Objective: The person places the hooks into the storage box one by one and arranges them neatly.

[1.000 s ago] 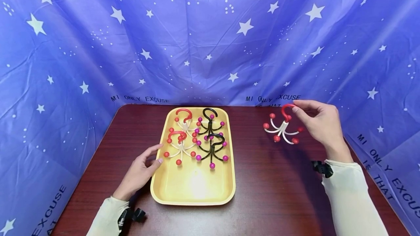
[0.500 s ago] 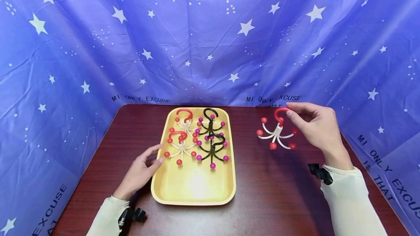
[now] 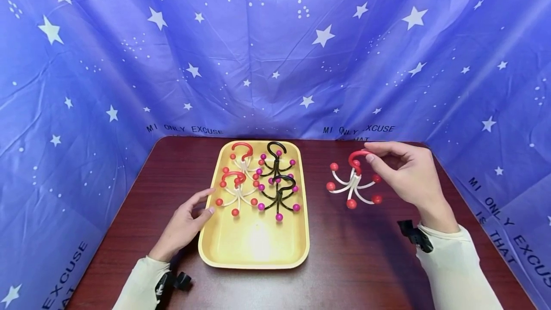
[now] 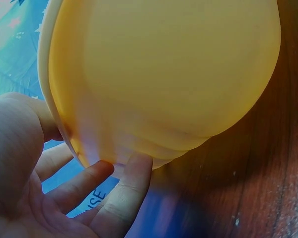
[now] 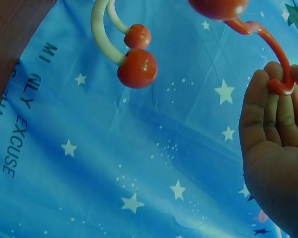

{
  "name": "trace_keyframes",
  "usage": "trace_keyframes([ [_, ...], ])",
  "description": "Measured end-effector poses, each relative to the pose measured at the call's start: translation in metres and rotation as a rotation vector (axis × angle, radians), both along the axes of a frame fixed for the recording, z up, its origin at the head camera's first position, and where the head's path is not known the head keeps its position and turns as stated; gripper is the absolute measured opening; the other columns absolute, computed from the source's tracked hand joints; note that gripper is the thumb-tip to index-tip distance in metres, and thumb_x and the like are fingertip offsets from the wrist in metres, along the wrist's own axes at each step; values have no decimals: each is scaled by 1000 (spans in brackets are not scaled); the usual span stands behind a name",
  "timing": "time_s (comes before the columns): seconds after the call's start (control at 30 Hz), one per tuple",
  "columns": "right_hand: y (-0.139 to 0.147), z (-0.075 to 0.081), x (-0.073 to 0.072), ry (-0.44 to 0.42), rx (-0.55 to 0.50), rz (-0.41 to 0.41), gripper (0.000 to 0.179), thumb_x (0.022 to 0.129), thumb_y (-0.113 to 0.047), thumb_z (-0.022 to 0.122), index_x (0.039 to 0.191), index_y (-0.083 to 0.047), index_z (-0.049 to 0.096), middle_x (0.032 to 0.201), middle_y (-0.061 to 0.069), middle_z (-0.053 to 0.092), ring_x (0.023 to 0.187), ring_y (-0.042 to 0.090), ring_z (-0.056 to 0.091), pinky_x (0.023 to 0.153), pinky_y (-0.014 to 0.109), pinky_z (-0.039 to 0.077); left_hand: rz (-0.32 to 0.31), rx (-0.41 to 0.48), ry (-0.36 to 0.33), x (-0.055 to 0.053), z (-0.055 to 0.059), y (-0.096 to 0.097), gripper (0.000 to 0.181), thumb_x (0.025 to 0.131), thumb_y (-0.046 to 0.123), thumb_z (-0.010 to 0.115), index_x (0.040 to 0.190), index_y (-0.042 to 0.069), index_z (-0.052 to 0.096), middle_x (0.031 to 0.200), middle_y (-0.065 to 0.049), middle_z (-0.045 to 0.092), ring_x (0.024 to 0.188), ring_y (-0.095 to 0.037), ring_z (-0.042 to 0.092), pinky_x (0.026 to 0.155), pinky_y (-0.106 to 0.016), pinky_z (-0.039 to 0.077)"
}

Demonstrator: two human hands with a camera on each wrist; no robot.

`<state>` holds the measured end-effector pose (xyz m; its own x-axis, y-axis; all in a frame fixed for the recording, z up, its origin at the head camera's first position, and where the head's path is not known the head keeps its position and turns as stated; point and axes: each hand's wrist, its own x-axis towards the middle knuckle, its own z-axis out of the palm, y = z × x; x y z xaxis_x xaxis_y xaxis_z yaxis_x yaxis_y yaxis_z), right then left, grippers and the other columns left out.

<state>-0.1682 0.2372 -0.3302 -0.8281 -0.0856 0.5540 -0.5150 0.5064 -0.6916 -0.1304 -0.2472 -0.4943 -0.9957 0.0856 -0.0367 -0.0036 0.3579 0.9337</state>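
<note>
My right hand [image 3: 406, 173] pinches a multi-arm hanging hook [image 3: 354, 183] by its curved red top. White arms with red ball ends spread below it, over the table right of the yellow tray [image 3: 254, 266]. In the right wrist view, fingers and thumb meet on the red hook end [image 5: 282, 89]. My left hand [image 3: 182, 226] grips the tray's left edge, with thumb and forefinger at the rim; other fingers [image 4: 124, 193] touch the outer wall in the left wrist view. Inside lie two white-and-red hanging hooks [image 3: 238, 193] on the left and two black ones with magenta balls [image 3: 278, 195] on the right.
The tray stands on a dark reddish-brown wooden table [image 3: 344, 252]. A blue curtain [image 3: 275, 51] with white stars encloses the back and both sides. Black wrist-camera mounts [image 3: 415, 236] sit on both wrists.
My right hand has carried the white-and-red hanging hook leftward and somewhat nearer to me, towards the tray. The left hand and the tray have stayed in place.
</note>
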Motion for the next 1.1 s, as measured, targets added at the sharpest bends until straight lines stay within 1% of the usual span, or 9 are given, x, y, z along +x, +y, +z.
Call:
trace_keyframes([
  [0.13,-7,-2,2,14,-14,46,25,84,9,82,108,0,82,91,-21,78,66,-4,69,58,12,53,-1,-6,0,-1,1,0,52,103,17,70,153,18,55,142,-22,61,104,-29,72,78,-29,61],
  [0.33,-23,-7,5,13,-44,121,25,83,13,81,104,1,82,92,-9,80,62,1,66,56,14,52,-2,-9,-7,-2,2,0,51,104,19,70,153,19,54,144,-22,60,105,-29,72,78,-29,61],
  [0.47,-32,-10,8,19,-33,167,27,82,13,81,105,-1,82,94,-4,81,65,3,69,57,15,53,1,-10,-4,-1,0,0,50,104,18,70,152,19,55,142,-21,62,105,-29,72,78,-28,61],
  [0.6,-40,-12,13,24,-18,225,29,81,13,82,106,-2,82,95,3,82,69,5,71,58,17,55,0,-14,10,-1,-2,1,49,103,15,70,151,19,57,139,-22,65,108,-31,71,80,-27,61],
  [0.73,-48,-15,15,19,-15,282,30,81,14,82,107,-1,82,94,10,81,72,5,73,60,19,58,-7,-7,16,0,-2,1,49,104,16,70,151,18,57,140,-23,64,108,-31,71,80,-27,61],
  [0.97,-65,-21,15,-7,-10,344,29,82,13,80,106,-2,82,96,11,81,77,5,74,64,21,60,-4,-5,23,0,-1,0,50,104,17,69,152,17,56,139,-24,64,104,-30,71,79,-28,61],
  [1.1,-74,-23,17,-40,-39,378,29,82,14,79,107,0,81,96,10,81,78,8,75,65,23,61,-5,-5,14,1,0,0,50,104,17,69,152,16,55,139,-24,64,104,-30,71,78,-28,61],
])
